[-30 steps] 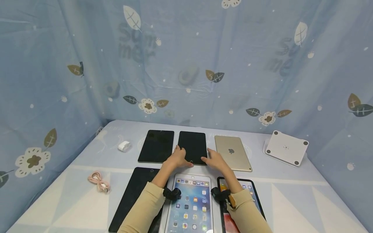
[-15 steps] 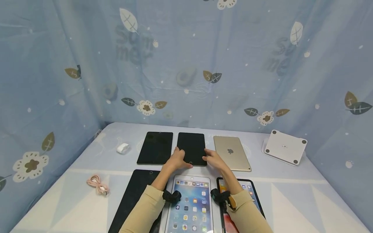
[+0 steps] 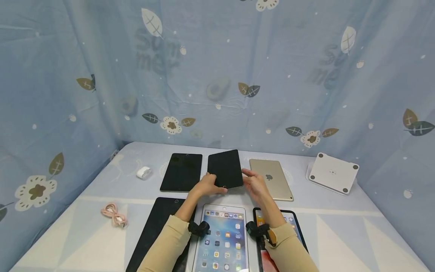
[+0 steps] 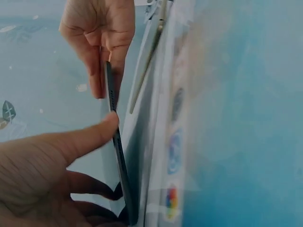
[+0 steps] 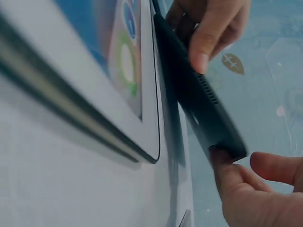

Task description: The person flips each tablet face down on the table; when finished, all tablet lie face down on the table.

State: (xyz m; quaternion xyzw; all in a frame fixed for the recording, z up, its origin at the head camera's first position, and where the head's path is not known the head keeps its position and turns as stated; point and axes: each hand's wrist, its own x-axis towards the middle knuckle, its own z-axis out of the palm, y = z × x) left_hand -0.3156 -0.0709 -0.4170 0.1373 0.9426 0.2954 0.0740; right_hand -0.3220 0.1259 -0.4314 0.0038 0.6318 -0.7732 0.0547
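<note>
Raised off the table, a black tablet (image 3: pixel 224 168) tilts with its right side higher than its left. My left hand (image 3: pixel 205 185) grips its near edge, thumb on the screen side and fingers beneath, as the left wrist view shows. At the right edge is my right hand (image 3: pixel 255 186); in the right wrist view its fingers (image 5: pixel 225 172) are under the tablet's corner and its thumb stands close beside it. A second black tablet (image 3: pixel 181 172) lies flat to the left. To the right lies a gold tablet (image 3: pixel 272 179), back up.
Nearer me lie a large black tablet (image 3: pixel 156 230), a white tablet (image 3: pixel 222 241) with app icons, and a black-framed tablet (image 3: pixel 297 226) partly under my right arm. A white stand (image 3: pixel 334 173) is at right. A white charger (image 3: pixel 144 172) and pink cable (image 3: pixel 114 215) lie at left.
The middle black tablet has come up off the table, its right side lifted and tilted. My right hand has turned and moved slightly right with its edge; my left hand stays at the near edge.
</note>
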